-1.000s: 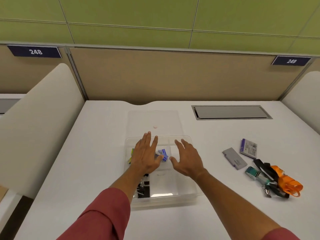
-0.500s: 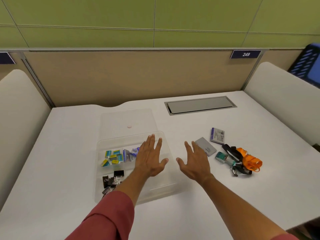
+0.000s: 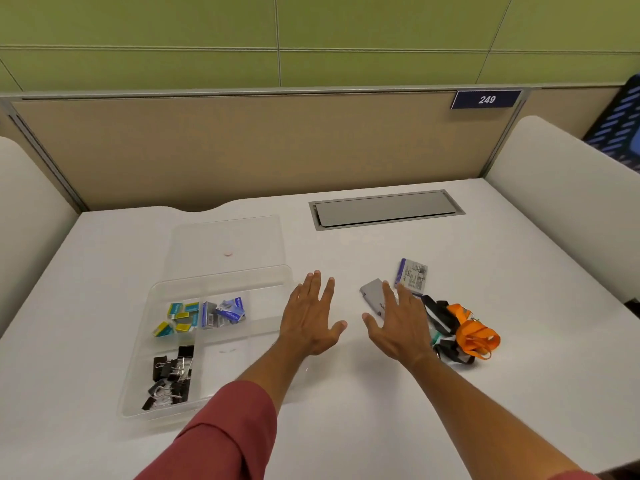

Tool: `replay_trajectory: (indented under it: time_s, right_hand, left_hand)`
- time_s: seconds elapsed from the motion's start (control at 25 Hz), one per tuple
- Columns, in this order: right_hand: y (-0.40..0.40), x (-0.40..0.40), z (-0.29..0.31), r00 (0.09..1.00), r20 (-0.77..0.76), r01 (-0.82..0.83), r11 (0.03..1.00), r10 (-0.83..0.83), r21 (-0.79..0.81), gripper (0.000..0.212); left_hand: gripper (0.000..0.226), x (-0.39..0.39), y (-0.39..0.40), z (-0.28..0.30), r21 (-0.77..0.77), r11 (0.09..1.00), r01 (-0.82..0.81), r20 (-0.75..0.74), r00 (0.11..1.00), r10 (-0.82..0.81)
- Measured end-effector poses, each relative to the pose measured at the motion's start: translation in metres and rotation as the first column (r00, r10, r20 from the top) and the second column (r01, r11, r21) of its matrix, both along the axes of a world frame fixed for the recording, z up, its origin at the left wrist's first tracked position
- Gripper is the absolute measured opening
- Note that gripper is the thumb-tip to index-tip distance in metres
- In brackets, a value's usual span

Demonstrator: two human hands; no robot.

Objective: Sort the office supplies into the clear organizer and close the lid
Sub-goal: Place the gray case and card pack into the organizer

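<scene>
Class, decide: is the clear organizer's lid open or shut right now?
Open. The lid lies flat on the table beyond the clear organizer, whose compartments are uncovered.

The number "249" is printed in white slanted digits on a dark blue plate [image 3: 486,99] fixed to the upper edge of the tan partition behind the counter, toward the right. Dense small print is carried on the pale face of a small purple-edged box [image 3: 411,276] lying on the counter to the right, but none of it can be read. A short line of small lettering is seen on the grey flat case [image 3: 373,293] just beside that box; it cannot be made out. Printing is also present on the little blue and yellow boxes [image 3: 204,314] inside the clear organizer, too small to be read
</scene>
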State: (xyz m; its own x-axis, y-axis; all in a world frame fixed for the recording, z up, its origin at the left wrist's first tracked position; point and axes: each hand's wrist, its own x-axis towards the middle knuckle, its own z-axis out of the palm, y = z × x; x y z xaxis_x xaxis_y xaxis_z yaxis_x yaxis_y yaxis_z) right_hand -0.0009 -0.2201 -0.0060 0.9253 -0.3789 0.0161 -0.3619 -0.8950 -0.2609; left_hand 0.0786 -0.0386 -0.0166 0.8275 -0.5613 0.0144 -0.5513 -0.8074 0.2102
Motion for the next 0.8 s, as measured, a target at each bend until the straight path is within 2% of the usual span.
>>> replay_trajectory:
  time_s: [0.16,0.52,0.8]
  right_hand:
    - [-0.042,0.007,-0.005,1.0,-0.013,-0.008,0.999,0.009,0.032,0.081]
    - [-0.11,0.017,-0.02,0.999,-0.034,-0.031,0.995,0.035,0.096,0.082]
    - [-0.136,0.034,-0.029,0.999,-0.004,-0.049,0.985,0.051,0.168,0.079]
  left_hand:
    - [0.092,-0.003,-0.045,-0.008,-0.002,0.999,-0.036,-0.062,0.997,0.036]
    - [0.103,0.0,-0.125,-0.02,-0.04,0.994,-0.098,-0.303,0.95,0.081]
    - [0.105,0.019,-0.152,-0.016,0.042,0.995,-0.093,-0.35,0.931,0.102]
